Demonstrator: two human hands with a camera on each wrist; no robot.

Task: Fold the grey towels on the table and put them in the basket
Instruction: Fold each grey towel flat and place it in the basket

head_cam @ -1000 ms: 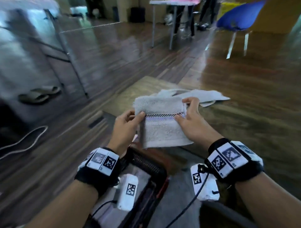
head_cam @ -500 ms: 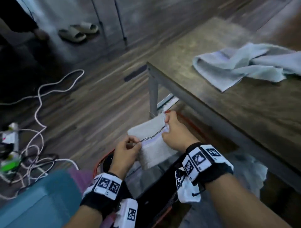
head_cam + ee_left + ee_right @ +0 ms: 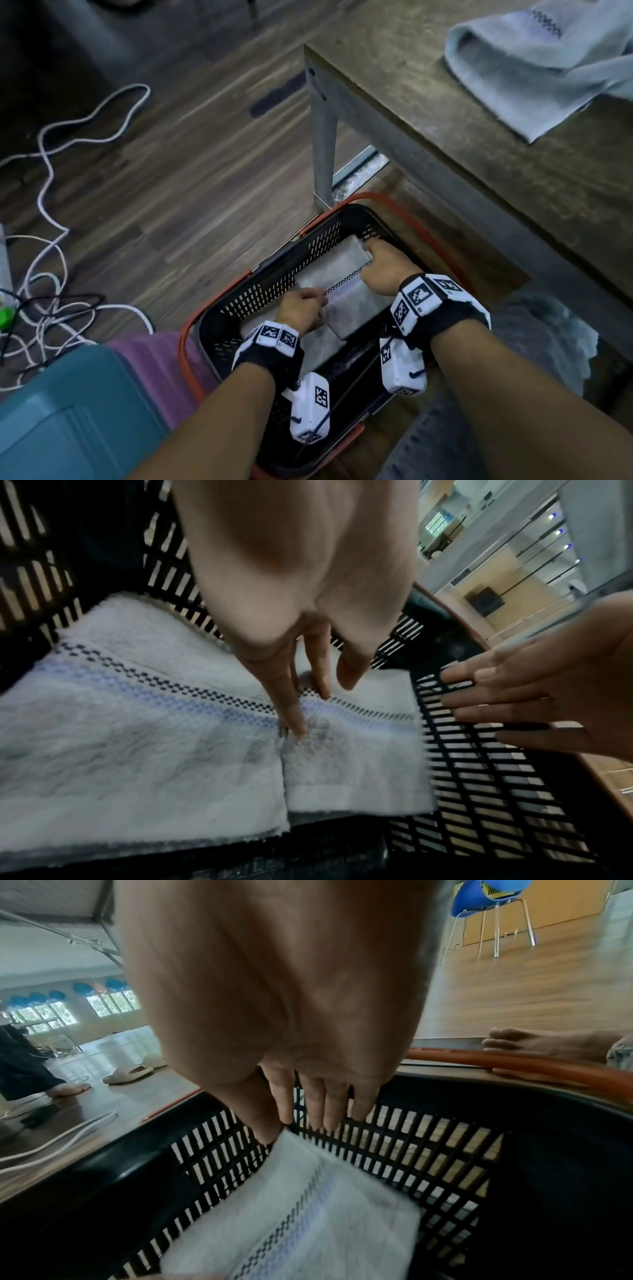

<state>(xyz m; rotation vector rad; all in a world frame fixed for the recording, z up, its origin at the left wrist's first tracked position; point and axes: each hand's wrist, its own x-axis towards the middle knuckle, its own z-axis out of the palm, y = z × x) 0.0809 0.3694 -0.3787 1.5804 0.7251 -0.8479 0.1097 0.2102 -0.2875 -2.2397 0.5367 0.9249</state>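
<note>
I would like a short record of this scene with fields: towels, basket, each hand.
folded towel: lies in the basket, stripe up
left hand: straight fingers press on the folded towel
right hand: fingers straight, thumb at the towel's corner
loose towel: unfolded on the table
basket: on the floor by the table leg

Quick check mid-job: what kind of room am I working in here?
Probably a large open hall or activity room, not a home: wide wood-plank floor, a blue plastic chair standing apart, and a row of windows far off.
</note>
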